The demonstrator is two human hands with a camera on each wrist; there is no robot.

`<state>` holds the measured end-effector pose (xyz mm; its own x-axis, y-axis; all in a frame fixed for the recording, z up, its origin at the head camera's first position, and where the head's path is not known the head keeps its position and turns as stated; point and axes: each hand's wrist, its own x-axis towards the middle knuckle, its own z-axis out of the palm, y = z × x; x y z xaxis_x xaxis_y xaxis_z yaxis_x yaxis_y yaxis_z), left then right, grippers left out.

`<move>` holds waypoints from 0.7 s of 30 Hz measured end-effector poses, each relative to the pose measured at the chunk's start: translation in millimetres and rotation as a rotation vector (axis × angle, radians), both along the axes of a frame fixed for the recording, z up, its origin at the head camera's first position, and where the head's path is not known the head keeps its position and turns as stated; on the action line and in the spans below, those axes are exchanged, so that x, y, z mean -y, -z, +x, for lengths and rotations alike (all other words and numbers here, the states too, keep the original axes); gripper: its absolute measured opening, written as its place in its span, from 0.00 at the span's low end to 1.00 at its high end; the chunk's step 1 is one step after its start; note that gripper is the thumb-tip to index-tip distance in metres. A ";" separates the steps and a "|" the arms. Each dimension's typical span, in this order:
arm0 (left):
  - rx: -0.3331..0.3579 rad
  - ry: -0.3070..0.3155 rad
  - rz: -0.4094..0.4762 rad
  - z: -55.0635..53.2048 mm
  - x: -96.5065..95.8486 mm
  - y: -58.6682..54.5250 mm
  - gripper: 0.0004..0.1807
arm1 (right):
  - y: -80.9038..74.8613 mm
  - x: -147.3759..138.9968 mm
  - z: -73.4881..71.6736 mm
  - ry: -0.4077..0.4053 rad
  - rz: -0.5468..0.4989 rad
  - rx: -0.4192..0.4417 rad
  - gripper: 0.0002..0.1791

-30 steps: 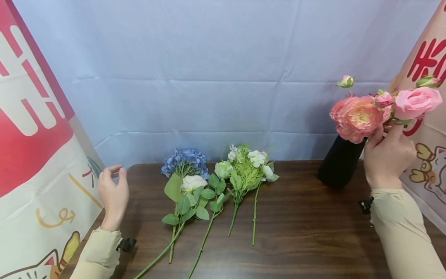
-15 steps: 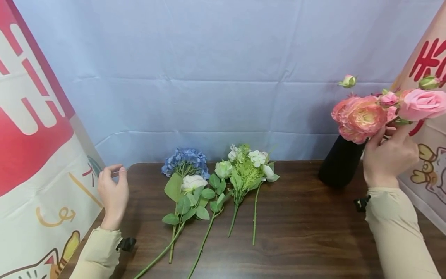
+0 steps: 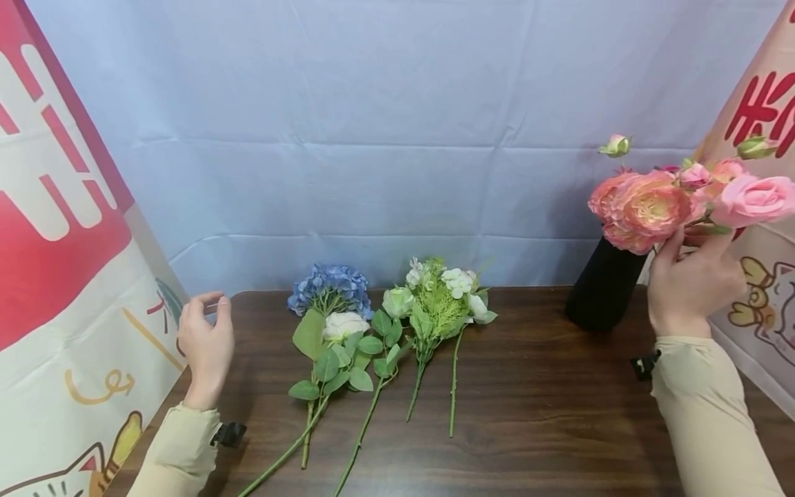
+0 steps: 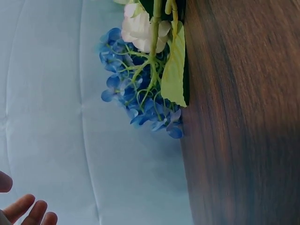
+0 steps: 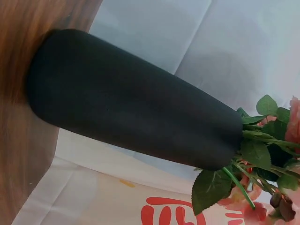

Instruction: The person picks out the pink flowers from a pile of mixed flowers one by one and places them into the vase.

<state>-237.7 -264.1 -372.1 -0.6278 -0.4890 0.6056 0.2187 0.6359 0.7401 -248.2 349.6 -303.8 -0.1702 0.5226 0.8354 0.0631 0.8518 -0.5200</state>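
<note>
A black vase (image 3: 604,286) stands upright at the table's back right, holding a large coral-pink bloom (image 3: 655,207), small buds and a pink rose (image 3: 756,199). My right hand (image 3: 695,286) is raised beside the vase's mouth, thumb and fingers curled at the stem under the pink rose; the bloom and leaves partly hide the fingertips. In the right wrist view the vase (image 5: 136,101) fills the middle, with green stems coming out of its mouth. My left hand (image 3: 206,342) hovers by the table's left edge, fingers loosely bent, holding nothing; its fingertips show in the left wrist view's corner.
On the brown table (image 3: 528,414) lie a blue hydrangea (image 3: 332,284), a white rose (image 3: 345,326), and a group of white and green flowers (image 3: 437,304), stems toward me. A pale blue cloth (image 3: 397,138) hangs behind; printed cloths hang at both sides.
The pink rose has shifted slightly right and down along with my right hand's fingers. The left hand has barely moved, and the flowers on the table lie as before.
</note>
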 end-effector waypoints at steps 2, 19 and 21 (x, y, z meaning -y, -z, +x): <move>0.006 0.002 -0.004 0.1 -1.4 0.3 0.16 | 0.8 -0.9 -0.1 0.000 0.012 0.007 0.30; -0.050 0.112 -0.055 -14.3 -44.8 -2.5 0.11 | -4.3 10.1 11.2 -0.041 0.066 -0.150 0.25; -0.046 0.136 -0.051 -16.8 -55.7 -4.6 0.12 | -8.4 16.7 15.3 -0.058 0.057 -0.199 0.25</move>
<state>-254.6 -208.5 -367.5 -0.6573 -0.3686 0.6573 0.3385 0.6348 0.6946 -232.8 332.9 -295.4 -0.0276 0.4673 0.8837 -0.0864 0.8796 -0.4679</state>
